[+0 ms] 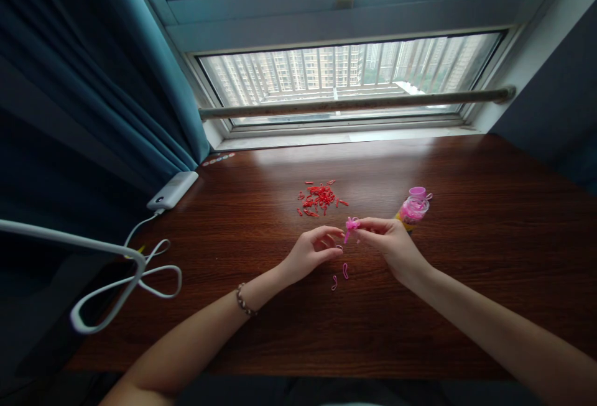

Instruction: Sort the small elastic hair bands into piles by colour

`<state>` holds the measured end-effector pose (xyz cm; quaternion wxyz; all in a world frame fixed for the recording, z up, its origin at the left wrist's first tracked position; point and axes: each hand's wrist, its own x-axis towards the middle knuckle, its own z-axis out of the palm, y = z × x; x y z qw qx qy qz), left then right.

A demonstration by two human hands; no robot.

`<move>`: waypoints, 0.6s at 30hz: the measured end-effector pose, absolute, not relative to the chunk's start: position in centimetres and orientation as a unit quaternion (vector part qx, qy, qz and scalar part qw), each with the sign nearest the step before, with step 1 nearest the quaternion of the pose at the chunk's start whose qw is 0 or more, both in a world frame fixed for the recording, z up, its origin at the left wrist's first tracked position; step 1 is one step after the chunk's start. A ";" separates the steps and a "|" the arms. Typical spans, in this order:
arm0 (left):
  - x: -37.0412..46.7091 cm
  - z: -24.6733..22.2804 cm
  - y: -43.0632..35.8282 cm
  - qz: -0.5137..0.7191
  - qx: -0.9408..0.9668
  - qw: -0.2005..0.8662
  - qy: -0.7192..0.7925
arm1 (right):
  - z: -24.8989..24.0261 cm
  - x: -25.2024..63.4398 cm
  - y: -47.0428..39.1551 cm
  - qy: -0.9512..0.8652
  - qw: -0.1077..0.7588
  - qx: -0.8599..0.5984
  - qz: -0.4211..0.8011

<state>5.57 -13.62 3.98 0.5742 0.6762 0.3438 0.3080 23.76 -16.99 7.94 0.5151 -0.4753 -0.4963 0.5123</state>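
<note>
A small cluster of pink rubber bands (351,227) is pinched between the thumb and fingers of my right hand (396,245). My left hand (316,250) is close on its left side, thumb and fingertips apart, with nothing visibly gripped. By the left thumb tip shows a small pale pink band (339,247); whether the thumb touches it I cannot tell. Two loose pink bands, a rounder one (346,271) and a twisted one (334,283), lie on the table below the hands. Just past the right hand, a clear jar (414,209) holds more pink bands.
Beyond my hands a pile of red bands (321,197) is spread on the brown wooden table (261,325). A pink lid (417,191) is at the jar. To the left are a white device (173,189) and a looped white cable (161,281). A window stands behind.
</note>
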 end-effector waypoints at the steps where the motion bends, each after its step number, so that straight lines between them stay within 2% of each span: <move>1: 5.8 4.2 -13.8 0.316 0.628 0.631 0.329 | 7.8 23.6 -17.0 -0.468 0.516 -0.462 0.548; 3: 6.1 4.4 -14.3 0.320 0.531 0.729 0.290 | 7.5 23.1 -17.1 -0.433 0.512 -0.444 0.594; 6: 6.4 4.5 -15.0 0.309 0.429 0.807 0.262 | 7.0 22.1 -17.3 -0.401 0.512 -0.433 0.624; 12: 6.5 4.1 -15.5 0.306 0.381 0.823 0.288 | 7.1 20.9 -17.6 -0.402 0.512 -0.439 0.619; 15: 6.4 4.0 -15.4 0.301 0.411 0.796 0.327 | 9.9 22.9 -17.4 -0.490 0.532 -0.454 0.521; 18: 6.4 3.8 -15.3 0.292 0.454 0.763 0.357 | 13.9 26.9 -17.0 -0.617 0.515 -0.524 0.283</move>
